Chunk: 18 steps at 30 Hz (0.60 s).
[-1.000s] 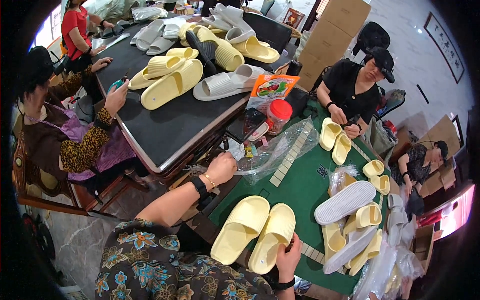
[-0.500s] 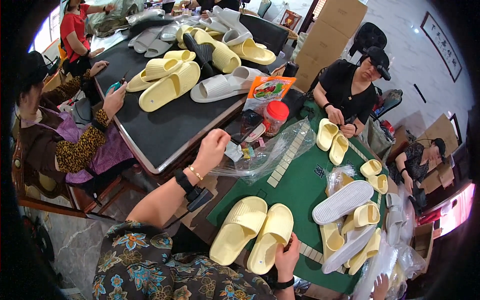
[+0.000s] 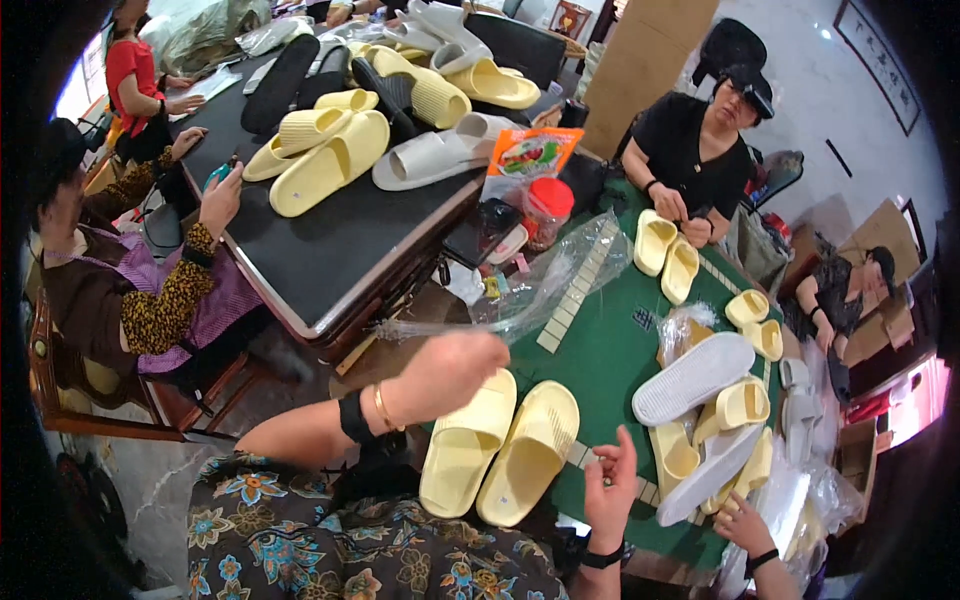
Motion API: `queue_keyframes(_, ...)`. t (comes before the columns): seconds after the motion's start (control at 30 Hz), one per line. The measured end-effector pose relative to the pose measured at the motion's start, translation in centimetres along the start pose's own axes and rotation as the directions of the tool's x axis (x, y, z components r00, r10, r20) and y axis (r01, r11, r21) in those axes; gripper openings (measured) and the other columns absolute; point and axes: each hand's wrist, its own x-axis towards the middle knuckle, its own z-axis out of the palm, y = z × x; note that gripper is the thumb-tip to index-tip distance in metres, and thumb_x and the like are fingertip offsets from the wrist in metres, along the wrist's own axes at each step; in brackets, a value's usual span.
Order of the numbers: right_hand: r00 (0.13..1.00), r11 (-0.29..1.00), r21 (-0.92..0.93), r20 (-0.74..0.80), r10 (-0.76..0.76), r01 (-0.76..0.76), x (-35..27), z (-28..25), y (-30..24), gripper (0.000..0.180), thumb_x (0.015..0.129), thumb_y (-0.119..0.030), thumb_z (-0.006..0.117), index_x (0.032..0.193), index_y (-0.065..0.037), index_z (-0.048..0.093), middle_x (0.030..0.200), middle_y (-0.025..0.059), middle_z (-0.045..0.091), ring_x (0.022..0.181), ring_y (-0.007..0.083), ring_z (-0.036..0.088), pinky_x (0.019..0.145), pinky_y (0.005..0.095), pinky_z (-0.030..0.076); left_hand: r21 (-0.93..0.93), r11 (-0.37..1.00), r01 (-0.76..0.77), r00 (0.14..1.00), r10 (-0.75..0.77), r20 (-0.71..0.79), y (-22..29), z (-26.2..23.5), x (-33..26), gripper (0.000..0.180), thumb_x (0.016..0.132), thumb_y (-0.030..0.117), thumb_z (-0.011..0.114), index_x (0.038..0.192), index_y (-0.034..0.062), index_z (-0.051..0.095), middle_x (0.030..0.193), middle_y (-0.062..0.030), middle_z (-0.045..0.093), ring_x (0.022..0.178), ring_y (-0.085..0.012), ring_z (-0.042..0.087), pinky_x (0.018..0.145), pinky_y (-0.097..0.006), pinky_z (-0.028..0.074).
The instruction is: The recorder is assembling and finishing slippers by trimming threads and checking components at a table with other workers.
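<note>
Yellow pair sits side by side at the near edge of the green table (image 3: 600, 360), soles down, heels toward the wearer. Can't tell whether the heels overhang.

Left hand (image 3: 440, 380): curled into a loose fist, over the strap end of the left slipper (image 3: 460, 455) and hiding part of it. Blurred, so can't tell if it's touching or if anything is inside the fist.

Right hand (image 3: 608, 490): half open, index finger up, other fingers bent. Nothing visible in it. Just beside the right slipper (image 3: 520, 465), not touching.

Handling, my read: moulded foam, so light, soft, bendy, hard to break. Ribbed strap (image 3: 552, 408) should grip well; smooth footbed probably a bit slicker. Best hold is the strap's side edge, thumb on top, fingers in the foot opening. Pinching the heel rim works too, but expect flex.

Nearby: grey slipper (image 3: 695, 380) sole up on the heap to the right, a co-worker's hand (image 3: 743, 525) at its near end, clear plastic (image 3: 575, 265) farther up.
</note>
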Motion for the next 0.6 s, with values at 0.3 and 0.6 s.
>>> queue_keyframes(0.3,0.908,0.993,-0.017,0.406,-0.099,0.116,-0.5,2.2,-1.4,0.039,0.090,-0.003,0.059,0.129,-0.001,0.056,0.083,0.0071,0.065,0.067,0.0128,0.060,0.060,0.0244,0.049,0.002,0.983,-0.185,0.820,0.153,0.552,2.4,3.2,-6.2,0.012,0.081,0.012,0.057,0.092,0.0085,0.055,0.082,-0.0057,0.058,0.077,-0.0239,0.061,0.070,-0.037,0.048)
queue_keyframes(0.6,0.816,0.510,0.657,0.550,0.179,-0.555,-2.0,-0.3,0.7,0.020,0.098,-0.015,0.051,0.101,0.001,0.062,0.072,0.0060,0.059,0.057,0.0104,0.048,0.052,0.0205,0.037,0.183,0.932,-0.312,0.819,0.167,0.549,2.7,1.1,-7.5,0.014,0.077,0.015,0.059,0.090,0.0106,0.056,0.076,0.0001,0.050,0.075,-0.0178,0.056,0.068,-0.031,0.048)
